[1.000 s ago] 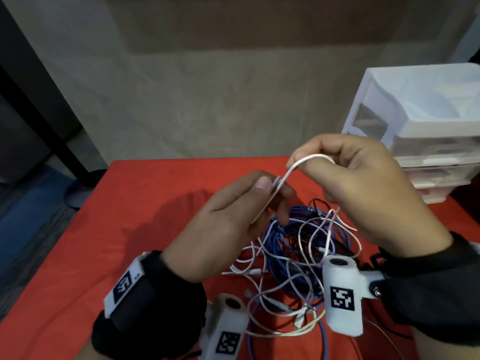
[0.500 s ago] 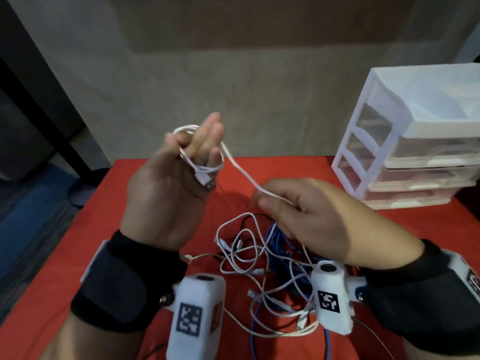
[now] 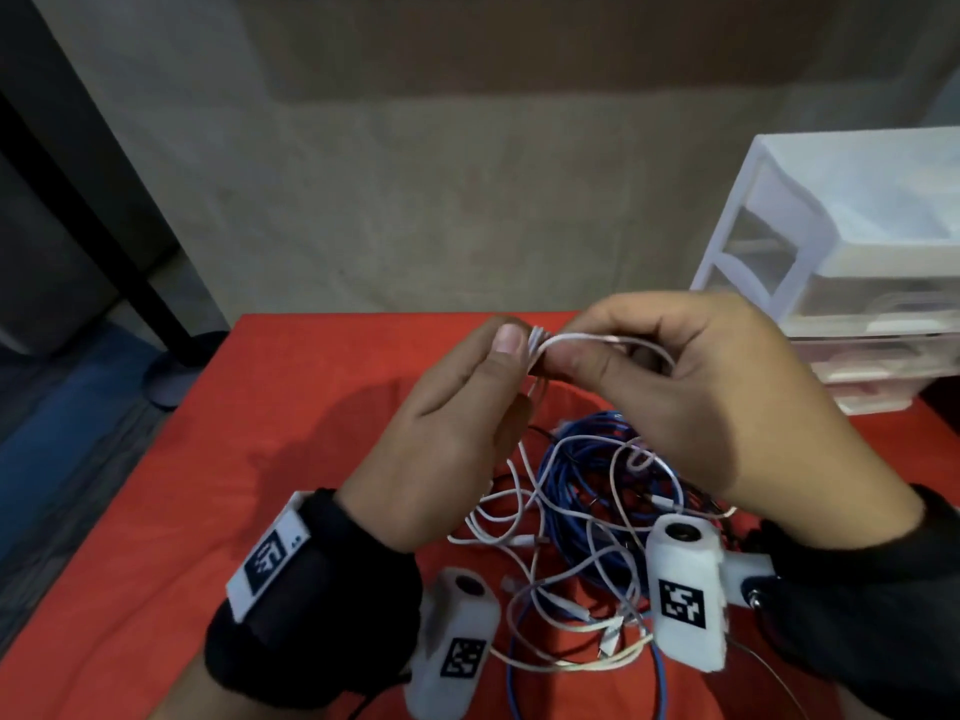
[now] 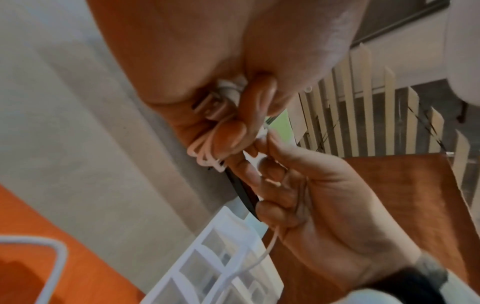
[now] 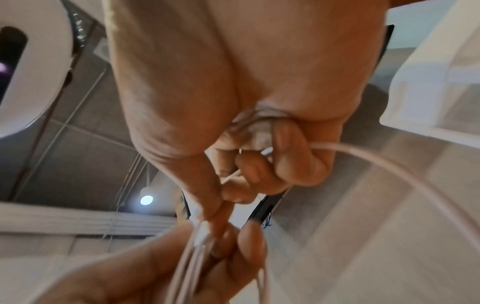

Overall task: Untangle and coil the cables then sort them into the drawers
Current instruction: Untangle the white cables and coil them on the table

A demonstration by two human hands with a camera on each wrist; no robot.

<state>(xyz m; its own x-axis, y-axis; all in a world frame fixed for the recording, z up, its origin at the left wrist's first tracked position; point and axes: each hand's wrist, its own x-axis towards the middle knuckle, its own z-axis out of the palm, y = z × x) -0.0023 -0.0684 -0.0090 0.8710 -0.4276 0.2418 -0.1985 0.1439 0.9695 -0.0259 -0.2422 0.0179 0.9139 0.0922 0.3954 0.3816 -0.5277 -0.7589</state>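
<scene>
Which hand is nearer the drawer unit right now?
Right. The right hand is up just left of the drawer unit; the left hand sits farther left, both pinching the white cable.

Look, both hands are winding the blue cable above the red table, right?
Not quite. The head view shows both the left hand and the right hand holding the white cable; the blue cable lies on the red table.
</scene>
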